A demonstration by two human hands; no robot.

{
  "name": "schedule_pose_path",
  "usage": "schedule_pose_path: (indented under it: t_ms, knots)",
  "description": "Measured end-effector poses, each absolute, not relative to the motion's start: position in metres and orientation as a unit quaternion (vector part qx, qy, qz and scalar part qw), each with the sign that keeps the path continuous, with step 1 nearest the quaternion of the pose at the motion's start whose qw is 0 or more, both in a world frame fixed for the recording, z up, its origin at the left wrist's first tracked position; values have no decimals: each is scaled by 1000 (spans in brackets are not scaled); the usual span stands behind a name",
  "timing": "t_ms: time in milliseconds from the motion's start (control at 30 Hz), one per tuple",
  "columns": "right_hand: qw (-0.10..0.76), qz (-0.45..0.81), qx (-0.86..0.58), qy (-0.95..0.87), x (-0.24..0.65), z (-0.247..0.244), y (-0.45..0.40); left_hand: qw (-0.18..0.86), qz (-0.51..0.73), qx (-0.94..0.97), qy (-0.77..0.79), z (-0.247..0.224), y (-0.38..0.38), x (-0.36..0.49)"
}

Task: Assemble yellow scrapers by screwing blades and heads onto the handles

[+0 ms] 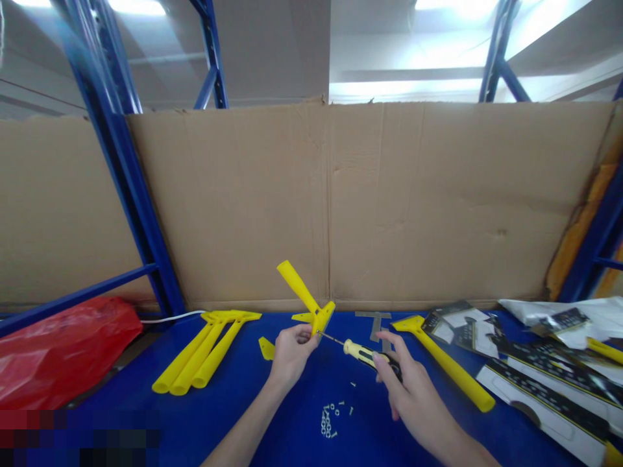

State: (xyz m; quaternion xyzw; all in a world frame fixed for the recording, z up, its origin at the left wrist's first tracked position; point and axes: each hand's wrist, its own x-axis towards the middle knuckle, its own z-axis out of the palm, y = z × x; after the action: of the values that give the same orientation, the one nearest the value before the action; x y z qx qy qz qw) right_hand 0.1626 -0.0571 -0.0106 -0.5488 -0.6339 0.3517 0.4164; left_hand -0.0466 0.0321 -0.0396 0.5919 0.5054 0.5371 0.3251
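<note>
My left hand (293,350) is closed around the head of a yellow plastic tool (299,285), whose tube-shaped handle points up and to the left. Held in my right hand (406,376) is a screwdriver (363,353) with a cream and black handle. Its thin shaft reaches left, and the tip meets the yellow head beside my left fingertips. Just left of my left hand lies a loose yellow piece (266,348). Small screws and nuts (328,421) are scattered on the blue table (384,441) below my hands.
Several yellow tools (209,353) lie together at the left, near a red bag (82,350). Another yellow tool (450,370) rests at the right, beside black-and-white packages (545,402). Behind stands a cardboard wall (243,207) between blue posts (146,240).
</note>
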Motion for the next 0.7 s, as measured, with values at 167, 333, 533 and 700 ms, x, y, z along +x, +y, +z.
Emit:
schedule_pose_path:
  t_ms: [167,333,533,700]
  knots:
    - [430,277,-543,-666,163,-13,-57,325,535,593,507,-40,32,-47]
    - [433,221,-525,-699,166,-13,-54,328,529,594,509,-40,33,-47]
    - [425,295,-544,-660,166,-9,-53,321,528,600,509,-40,33,-46]
    - [414,356,-560,-623,163,-9,-53,331,522,604,503,-41,33,-45]
